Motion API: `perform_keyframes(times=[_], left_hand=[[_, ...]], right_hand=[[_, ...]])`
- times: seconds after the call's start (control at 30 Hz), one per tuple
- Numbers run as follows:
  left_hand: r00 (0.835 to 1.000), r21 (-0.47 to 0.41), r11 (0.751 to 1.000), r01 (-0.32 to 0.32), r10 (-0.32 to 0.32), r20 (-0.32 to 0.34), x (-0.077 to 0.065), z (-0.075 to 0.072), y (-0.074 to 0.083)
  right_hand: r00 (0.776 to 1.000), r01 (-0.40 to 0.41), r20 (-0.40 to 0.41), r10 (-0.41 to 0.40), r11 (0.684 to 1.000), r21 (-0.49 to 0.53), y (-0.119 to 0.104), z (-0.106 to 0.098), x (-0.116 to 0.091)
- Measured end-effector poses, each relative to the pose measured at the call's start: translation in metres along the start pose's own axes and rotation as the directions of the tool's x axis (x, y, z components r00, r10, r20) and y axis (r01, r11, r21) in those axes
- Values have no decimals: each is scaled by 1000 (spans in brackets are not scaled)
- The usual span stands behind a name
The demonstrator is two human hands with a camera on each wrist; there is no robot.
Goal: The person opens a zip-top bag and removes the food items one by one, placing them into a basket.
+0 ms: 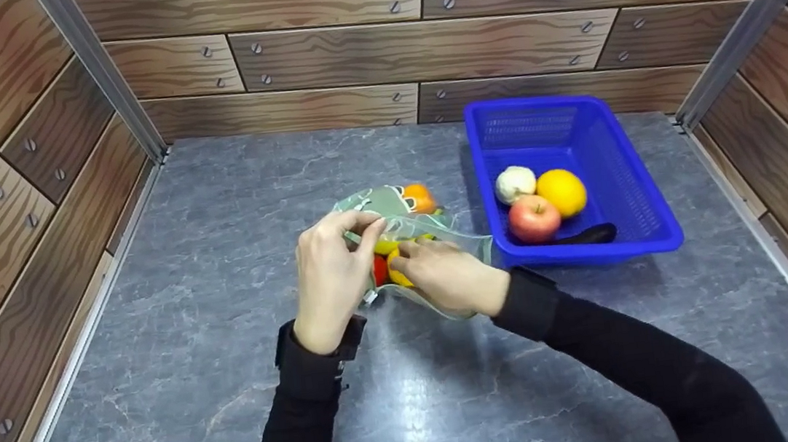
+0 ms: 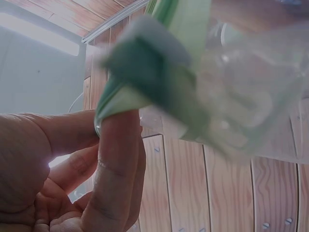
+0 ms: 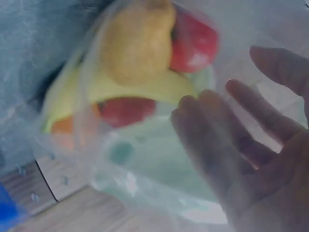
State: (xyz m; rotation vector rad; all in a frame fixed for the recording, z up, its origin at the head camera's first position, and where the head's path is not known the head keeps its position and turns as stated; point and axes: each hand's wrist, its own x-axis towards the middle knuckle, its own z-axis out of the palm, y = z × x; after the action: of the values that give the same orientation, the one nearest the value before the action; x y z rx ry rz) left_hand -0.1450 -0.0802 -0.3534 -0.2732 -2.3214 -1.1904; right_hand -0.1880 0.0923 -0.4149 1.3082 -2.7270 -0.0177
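So the bag is lying mid-bench, left of the blue basket, and its right corner sits so close to the basket's front corner that I can't tell if they touch. Left hand is pinching the rim between thumb and fingers; right hand is in at the mouth, fingers loose and gripping nothing. Room-wise, it's tight on the basket side, but there's a wide stretch of bench running left to the wall. Inside the bag I can make out a pear, a banana and two red things, all hazy through the plastic. The orange thing is half covered by the bag's far edge in the head view, so no clue what it is. In the basket, the apple hides one end of the eggplant. Left wrist view's mostly blurred bag edge.
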Motion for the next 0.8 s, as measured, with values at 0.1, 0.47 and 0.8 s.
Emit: perform_keyframes(times=[0.1,0.47,0.8], left_hand=[[1000,2,1000,5,-5,-3,0,0,0],[1000,-13,1000,-13,13,-6,1,2,-1],[999,-7,1000,-28,28,29,1,3,-1]], right_hand=[[999,-40,25,41,999,-6,5,13,8],[988,-135,61,144,981,-138,4,47,24],[997,-72,17,76,985,-159,9,59,22]])
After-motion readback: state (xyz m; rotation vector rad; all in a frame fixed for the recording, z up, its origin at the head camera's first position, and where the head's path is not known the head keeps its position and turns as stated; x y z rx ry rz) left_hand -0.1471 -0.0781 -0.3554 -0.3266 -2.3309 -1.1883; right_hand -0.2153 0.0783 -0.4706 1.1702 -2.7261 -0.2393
